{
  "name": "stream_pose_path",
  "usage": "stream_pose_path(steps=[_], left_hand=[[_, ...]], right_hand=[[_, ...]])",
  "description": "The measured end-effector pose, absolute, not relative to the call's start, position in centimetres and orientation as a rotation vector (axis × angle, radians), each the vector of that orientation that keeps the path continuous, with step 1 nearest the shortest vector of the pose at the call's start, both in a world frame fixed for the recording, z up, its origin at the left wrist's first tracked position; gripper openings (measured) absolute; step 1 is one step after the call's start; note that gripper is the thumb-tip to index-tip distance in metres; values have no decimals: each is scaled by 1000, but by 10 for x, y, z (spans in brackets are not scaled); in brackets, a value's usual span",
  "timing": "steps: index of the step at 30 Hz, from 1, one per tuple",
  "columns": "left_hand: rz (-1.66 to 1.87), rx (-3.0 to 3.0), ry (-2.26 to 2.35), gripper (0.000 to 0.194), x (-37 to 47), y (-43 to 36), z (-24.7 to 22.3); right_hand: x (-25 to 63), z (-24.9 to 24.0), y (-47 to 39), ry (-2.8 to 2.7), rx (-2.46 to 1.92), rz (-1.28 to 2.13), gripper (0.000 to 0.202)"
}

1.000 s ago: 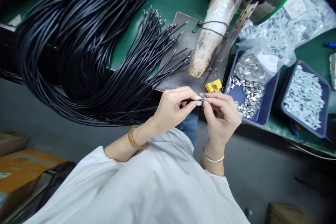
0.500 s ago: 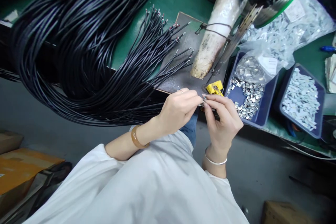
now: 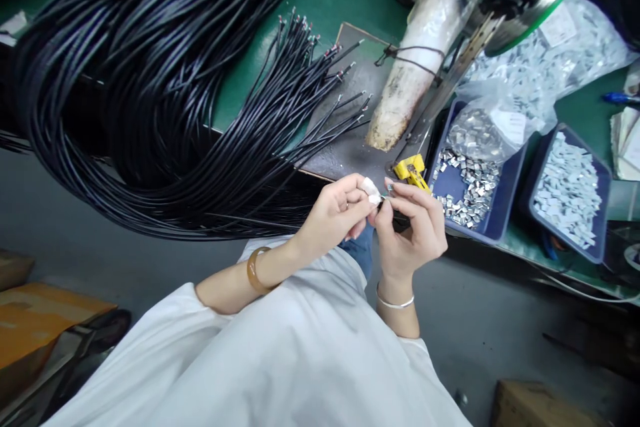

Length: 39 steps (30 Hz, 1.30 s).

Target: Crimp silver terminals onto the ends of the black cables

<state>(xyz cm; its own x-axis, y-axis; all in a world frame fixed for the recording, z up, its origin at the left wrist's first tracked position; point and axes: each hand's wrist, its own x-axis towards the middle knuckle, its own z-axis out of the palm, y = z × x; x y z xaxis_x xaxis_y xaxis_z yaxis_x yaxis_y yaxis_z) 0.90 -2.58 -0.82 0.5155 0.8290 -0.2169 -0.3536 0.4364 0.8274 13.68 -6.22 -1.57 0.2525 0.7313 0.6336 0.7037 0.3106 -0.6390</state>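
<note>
My left hand (image 3: 345, 207) is closed in a pinch, with white wrapping (image 3: 371, 189) around its thumb or fingertips. Whatever it grips is too small and too hidden to name. Facing it, almost fingertip to fingertip, my right hand (image 3: 413, 223) pinches thumb against fingers. A small shiny metal piece (image 3: 389, 189) shows at its fingertips. Just beyond them, a yellow fixture (image 3: 410, 168) sits at the bench edge under a thin metal rod. To the right stands a blue tray (image 3: 510, 203) of small metal clips (image 3: 477, 195).
A large bundle of black cables (image 3: 165, 113) spreads over the bench's left side, stripped ends lying on a dark board (image 3: 345, 140). A wrapped white post (image 3: 400, 93) leans above. A second tray (image 3: 606, 213) holds pale pieces; plastic bags (image 3: 585, 33) lie behind.
My left hand has rolled so its white-wrapped fingertips now show. My right hand has shifted slightly left and down, its thumb closer to the left fingers. The view has moved a little.
</note>
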Motion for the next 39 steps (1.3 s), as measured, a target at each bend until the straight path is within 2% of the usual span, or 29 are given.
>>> stream_pose_path(steps=[3,7,19,22,26,31,39], left_hand=[[817,667,655,27,7,-23,-9],[803,660,629,18,5,-15,-10],[920,754,662,19,14,-4,-2],[944,775,657,16,13,-3,-1],[899,798,693,22,14,-1,0],[924,810,714,19,13,-2,-2],[855,825,665,35,8,-4,-3]], right_hand=[[139,-16,-61,-1364,-1365,101,12],[147,-12,-58,-1183,-1315,164,10],[151,1,-59,-1566,-1292,-107,23],[151,2,-57,-1538,-1281,-1,21],[152,2,-58,-1348,-1305,190,15],[155,1,-59,-1343,-1395,247,10],[151,-3,-57,-1326,-1391,509,15]])
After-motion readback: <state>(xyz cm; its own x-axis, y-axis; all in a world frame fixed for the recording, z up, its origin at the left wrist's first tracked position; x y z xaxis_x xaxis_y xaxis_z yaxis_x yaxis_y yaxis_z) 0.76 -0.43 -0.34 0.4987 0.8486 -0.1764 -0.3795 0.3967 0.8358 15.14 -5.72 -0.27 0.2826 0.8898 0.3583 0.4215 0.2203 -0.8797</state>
